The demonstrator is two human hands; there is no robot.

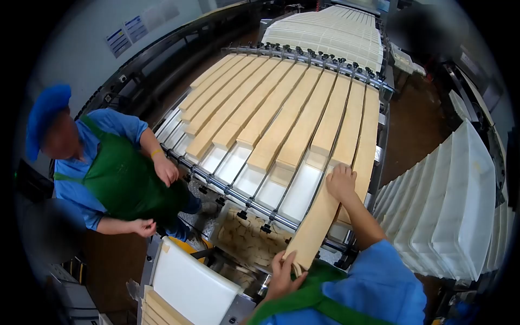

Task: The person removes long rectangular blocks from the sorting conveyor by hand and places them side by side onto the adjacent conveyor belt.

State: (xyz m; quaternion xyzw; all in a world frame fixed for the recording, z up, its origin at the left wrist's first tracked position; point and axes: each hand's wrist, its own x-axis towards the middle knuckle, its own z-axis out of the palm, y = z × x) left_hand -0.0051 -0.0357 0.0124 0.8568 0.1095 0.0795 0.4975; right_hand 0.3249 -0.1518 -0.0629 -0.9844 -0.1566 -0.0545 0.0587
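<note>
held slab pale ylw | co-wkr apron grn | co-wkr hat blu | stkd trays off-wht

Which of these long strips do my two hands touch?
The strip reaching nearest to you: right hand on top, left hand at its near end. The others end farther away.

Papers cling to the pale wall at upper left, while nested white trays fill the right

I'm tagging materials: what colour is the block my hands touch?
Pale tan; the block shows best in the head view.
</note>
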